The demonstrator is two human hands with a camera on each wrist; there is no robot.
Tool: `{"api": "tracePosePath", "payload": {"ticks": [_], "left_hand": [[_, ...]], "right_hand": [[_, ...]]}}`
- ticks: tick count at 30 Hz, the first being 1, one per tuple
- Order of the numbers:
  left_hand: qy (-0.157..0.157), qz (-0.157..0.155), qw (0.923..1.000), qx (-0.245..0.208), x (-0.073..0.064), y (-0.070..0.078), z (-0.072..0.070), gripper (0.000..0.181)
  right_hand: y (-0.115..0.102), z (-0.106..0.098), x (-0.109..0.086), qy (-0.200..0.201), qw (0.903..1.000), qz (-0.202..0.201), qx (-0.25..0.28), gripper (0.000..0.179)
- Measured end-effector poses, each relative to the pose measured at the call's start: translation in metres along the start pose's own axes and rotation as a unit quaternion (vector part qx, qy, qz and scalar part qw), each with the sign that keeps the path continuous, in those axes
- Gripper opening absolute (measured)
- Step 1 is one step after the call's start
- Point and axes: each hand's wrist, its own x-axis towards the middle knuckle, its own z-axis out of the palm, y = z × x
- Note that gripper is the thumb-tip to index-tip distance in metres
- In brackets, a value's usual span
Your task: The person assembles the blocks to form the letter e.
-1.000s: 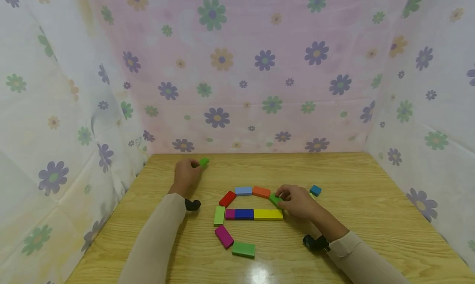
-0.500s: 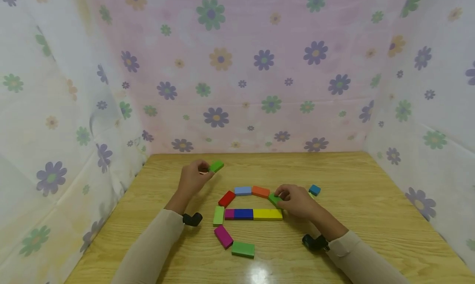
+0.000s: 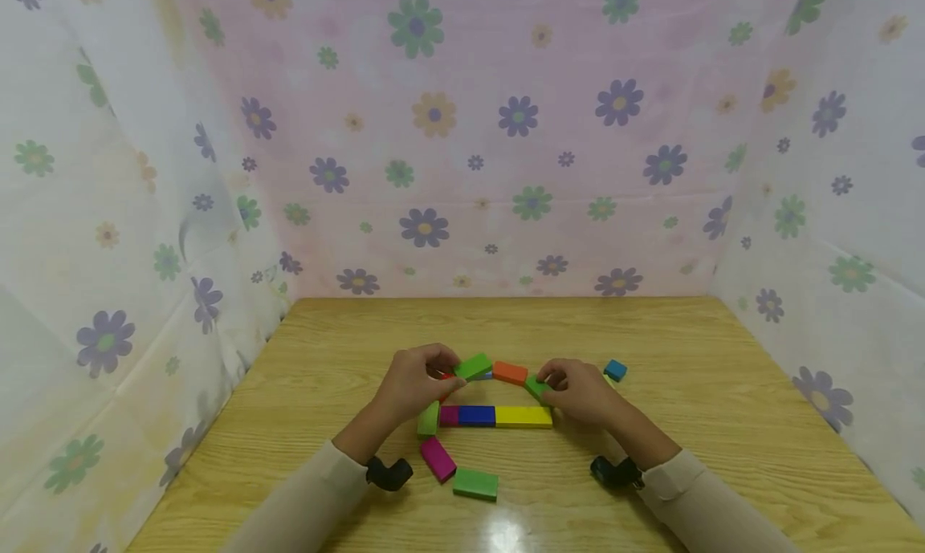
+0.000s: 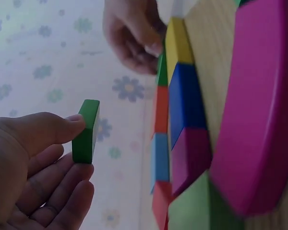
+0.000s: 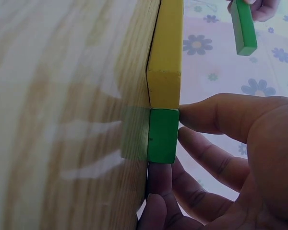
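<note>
My left hand pinches a green block between thumb and fingers. In the left wrist view that green block is apart from the table. It hangs over the light blue block and partly hides it. My right hand holds another green block on the table, at the right end of a curve of blocks. The right wrist view shows thumb and fingertips round this green block. Along the curve lie an orange block, a mostly covered red block and a light green block.
Inside the curve runs a straight row of magenta, dark blue and yellow blocks. Another magenta block and a green block continue the curve nearer. A small blue block lies beyond the right hand. Flowered cloth surrounds the table.
My left hand has brought its green block from the far left of the table rightward and nearer, over the curve. The right hand stays where it was on its green block.
</note>
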Motion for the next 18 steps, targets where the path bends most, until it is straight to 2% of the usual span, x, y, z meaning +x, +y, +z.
{"api": "tracePosePath", "payload": {"ticks": [7,13,18], "left_hand": [[-0.087,0.053,0.9947,-0.017,-0.013,0.019,0.026,0.024],[-0.152,0.049,0.9864,-0.041,-0.025,0.033,0.044,0.022],[-0.179,0.056,0.9822,-0.009,-0.033,0.039,0.055,0.023]], "right_hand": [[0.0,0.0,-0.002,-0.002,1.0,-0.004,0.004,0.02],[-0.001,-0.001,-0.001,0.0,1.0,-0.002,-0.002,0.02],[-0.001,-0.001,-0.001,-0.001,1.0,-0.002,-0.01,0.02]]}}
